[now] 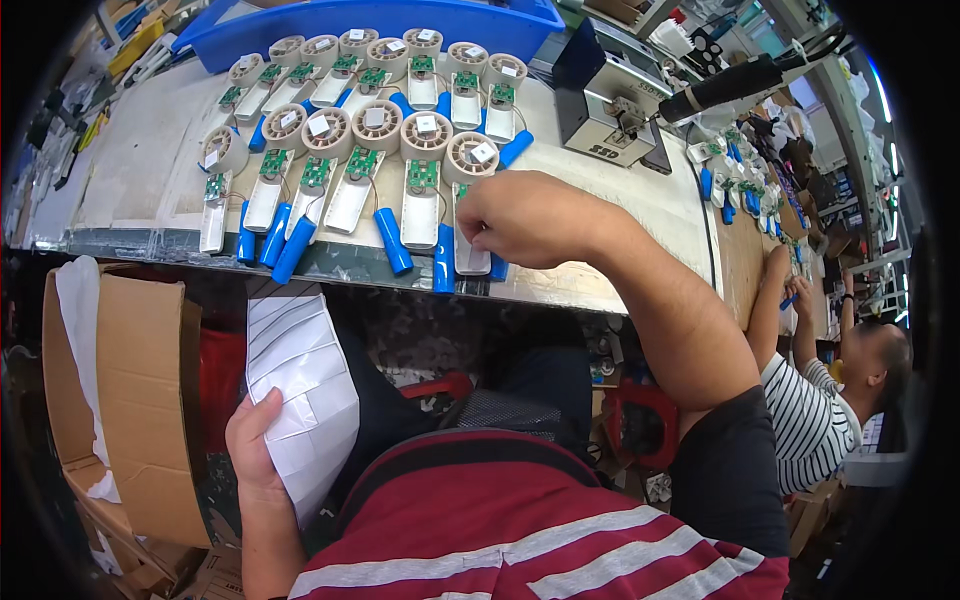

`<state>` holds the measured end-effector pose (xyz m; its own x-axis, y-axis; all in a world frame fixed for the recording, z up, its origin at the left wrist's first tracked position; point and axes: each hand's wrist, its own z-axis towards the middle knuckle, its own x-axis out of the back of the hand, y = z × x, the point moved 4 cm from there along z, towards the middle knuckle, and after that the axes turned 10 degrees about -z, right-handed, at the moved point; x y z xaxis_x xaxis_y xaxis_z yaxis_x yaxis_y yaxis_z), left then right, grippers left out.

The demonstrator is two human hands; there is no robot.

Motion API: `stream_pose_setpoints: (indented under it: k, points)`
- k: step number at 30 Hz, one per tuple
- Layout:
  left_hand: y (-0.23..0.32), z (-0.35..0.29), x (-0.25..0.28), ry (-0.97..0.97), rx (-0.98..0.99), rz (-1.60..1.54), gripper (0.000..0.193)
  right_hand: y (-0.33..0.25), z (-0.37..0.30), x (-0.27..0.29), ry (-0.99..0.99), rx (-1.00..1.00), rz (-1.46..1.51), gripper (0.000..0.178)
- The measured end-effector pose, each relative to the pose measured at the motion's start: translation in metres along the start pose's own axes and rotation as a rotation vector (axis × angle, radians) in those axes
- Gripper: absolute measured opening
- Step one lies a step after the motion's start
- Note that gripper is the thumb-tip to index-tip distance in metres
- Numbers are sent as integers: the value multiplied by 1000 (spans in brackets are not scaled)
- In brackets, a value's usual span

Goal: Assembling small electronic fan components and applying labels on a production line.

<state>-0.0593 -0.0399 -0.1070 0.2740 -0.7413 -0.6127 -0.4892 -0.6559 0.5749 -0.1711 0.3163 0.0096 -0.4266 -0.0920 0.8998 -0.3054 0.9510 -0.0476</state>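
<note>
My left hand (pixel 257 440) grips a glossy white sheet (pixel 305 385), marked off in rectangles, below the table edge, its thumb lying on top. My right hand (pixel 525 218) is closed over the handle of the rightmost handheld fan unit (pixel 472 258) in the front row. Its fingertips are curled inward, and anything between them is hidden. Several more opened fan units stand in two rows, each with a round cream fan head (pixel 427 135), a green circuit board (pixel 422 175) and a white handle shell. Blue cylindrical batteries (pixel 393 241) hang from wires. White square pieces sit on the fan hubs.
A blue bin (pixel 380 28) stands behind the rows. At the back right is a black-and-silver machine (pixel 612 100) with a dark cylindrical tool. A cardboard box (pixel 140 390) stands left of my legs. A co-worker in a striped shirt (pixel 812 425) works at the right.
</note>
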Motion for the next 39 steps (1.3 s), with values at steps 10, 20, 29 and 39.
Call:
stream_pose_setpoints:
  k: [10, 20, 29, 39]
  points:
    - [-6, 13, -7, -24, -18, 12, 51, -2, 0, -35, 217, -30, -78, 11]
    - [-6, 6, -4, 68, -33, 37, 51, -22, -26, -45, 549, 24, -30, 12]
    - [-33, 4, -17, -5, 60, -115, 44, -132, -26, -82, 551, 517, 452, 21]
    - [-46, 15, -3, 2, 79, -217, 42, -132, -28, -94, 712, 417, 586, 15]
